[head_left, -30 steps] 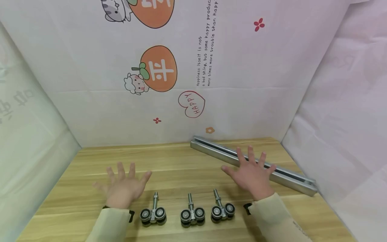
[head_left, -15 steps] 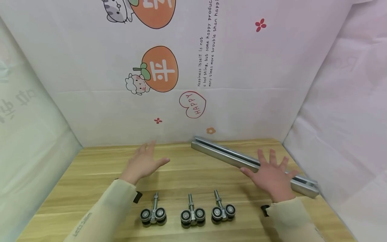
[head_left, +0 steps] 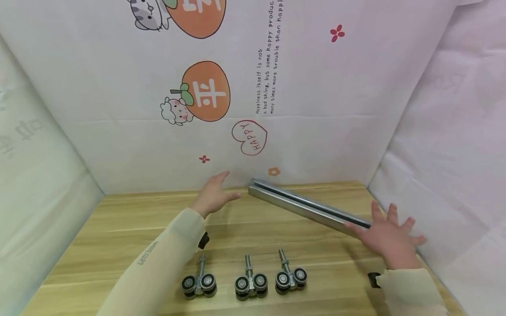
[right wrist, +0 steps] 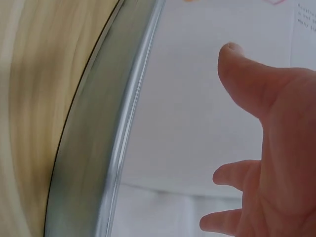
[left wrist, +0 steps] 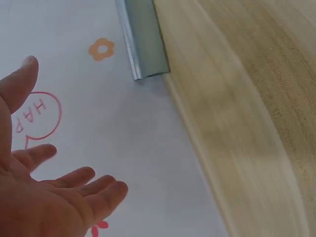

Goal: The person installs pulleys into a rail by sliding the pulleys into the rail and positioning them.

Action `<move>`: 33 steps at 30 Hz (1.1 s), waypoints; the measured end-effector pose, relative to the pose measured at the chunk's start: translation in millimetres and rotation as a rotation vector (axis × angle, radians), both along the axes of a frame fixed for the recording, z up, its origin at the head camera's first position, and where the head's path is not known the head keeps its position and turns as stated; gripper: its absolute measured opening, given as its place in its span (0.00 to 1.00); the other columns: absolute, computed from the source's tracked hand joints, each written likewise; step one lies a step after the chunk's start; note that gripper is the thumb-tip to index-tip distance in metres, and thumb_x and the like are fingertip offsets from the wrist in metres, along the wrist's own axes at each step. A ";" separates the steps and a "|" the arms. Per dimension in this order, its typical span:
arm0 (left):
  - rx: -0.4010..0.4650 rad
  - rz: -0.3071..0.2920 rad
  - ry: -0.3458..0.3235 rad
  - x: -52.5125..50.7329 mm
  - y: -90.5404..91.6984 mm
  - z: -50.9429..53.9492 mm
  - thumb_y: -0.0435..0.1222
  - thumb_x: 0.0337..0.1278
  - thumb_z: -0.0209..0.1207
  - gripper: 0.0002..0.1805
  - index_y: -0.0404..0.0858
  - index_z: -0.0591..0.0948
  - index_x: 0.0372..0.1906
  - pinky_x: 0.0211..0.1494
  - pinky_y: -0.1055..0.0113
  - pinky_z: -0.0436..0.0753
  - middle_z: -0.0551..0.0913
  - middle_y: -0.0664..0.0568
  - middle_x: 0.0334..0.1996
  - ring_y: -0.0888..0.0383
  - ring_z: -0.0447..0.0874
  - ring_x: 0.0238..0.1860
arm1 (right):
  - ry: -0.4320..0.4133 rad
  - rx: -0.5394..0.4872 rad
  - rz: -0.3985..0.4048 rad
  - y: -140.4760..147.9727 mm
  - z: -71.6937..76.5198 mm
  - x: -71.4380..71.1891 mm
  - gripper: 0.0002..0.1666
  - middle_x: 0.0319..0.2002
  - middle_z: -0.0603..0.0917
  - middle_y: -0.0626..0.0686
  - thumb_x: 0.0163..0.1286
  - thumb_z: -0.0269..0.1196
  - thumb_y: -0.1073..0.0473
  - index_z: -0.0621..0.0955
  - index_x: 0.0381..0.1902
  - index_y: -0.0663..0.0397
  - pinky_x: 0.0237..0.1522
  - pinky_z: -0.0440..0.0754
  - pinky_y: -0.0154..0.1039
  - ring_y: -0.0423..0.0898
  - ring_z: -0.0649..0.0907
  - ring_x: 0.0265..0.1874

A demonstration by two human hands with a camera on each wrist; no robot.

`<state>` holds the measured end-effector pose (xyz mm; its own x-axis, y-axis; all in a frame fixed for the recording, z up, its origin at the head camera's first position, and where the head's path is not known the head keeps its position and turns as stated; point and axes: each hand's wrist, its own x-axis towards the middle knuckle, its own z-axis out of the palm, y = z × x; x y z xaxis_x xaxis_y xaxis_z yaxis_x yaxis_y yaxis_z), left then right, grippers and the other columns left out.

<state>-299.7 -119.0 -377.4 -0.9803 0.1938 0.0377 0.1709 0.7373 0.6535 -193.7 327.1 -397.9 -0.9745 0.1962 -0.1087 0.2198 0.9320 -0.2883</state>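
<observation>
A long slotted metal rail [head_left: 304, 210] lies slantwise on the wooden table, its far end by the back wall. My left hand [head_left: 213, 196] hovers left of that far end, fingers spread and holding nothing. In the left wrist view the rail's end [left wrist: 145, 44] is apart from the left hand [left wrist: 59, 187]. Over the rail's near right end, my right hand [head_left: 389, 237] has its fingers spread and hides that end. The right wrist view shows the rail [right wrist: 103, 118] beside the right hand [right wrist: 281, 133], with a gap between them.
Three roller trolleys with threaded bolts stand in a row at the front: a left one [head_left: 199, 284], a middle one [head_left: 251, 285] and a right one [head_left: 291, 279]. White printed sheeting [head_left: 308, 145] walls the table [head_left: 138, 237] at the back and sides.
My left hand has moved forward and right, toward the rail's far end. The right hand has shifted right along the rail to its near end. Rail and trolleys stay in place.
</observation>
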 end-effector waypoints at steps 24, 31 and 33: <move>-0.003 -0.046 -0.051 -47.5 44.0 -32.8 0.45 0.58 0.69 0.45 0.38 0.61 0.77 0.74 0.52 0.54 0.60 0.42 0.75 0.43 0.55 0.74 | -0.109 -0.047 -0.046 35.0 -9.1 3.8 0.73 0.63 0.31 0.91 0.63 0.38 0.14 0.42 0.74 0.77 0.48 0.46 0.85 0.96 0.43 0.53; -0.027 -0.092 -0.047 -48.2 56.5 -44.4 0.43 0.60 0.69 0.43 0.35 0.63 0.75 0.73 0.52 0.55 0.63 0.41 0.73 0.43 0.57 0.73 | -0.173 -0.060 -0.056 39.8 -16.9 2.0 0.73 0.57 0.42 0.95 0.63 0.38 0.15 0.44 0.72 0.81 0.50 0.61 0.77 0.89 0.56 0.55; -0.027 -0.099 -0.056 -47.5 61.0 -46.0 0.44 0.61 0.67 0.42 0.35 0.63 0.75 0.73 0.52 0.56 0.63 0.41 0.73 0.42 0.57 0.73 | -0.174 -0.072 -0.068 40.9 -18.7 2.8 0.73 0.56 0.45 0.95 0.63 0.40 0.15 0.46 0.72 0.81 0.48 0.66 0.75 0.88 0.60 0.53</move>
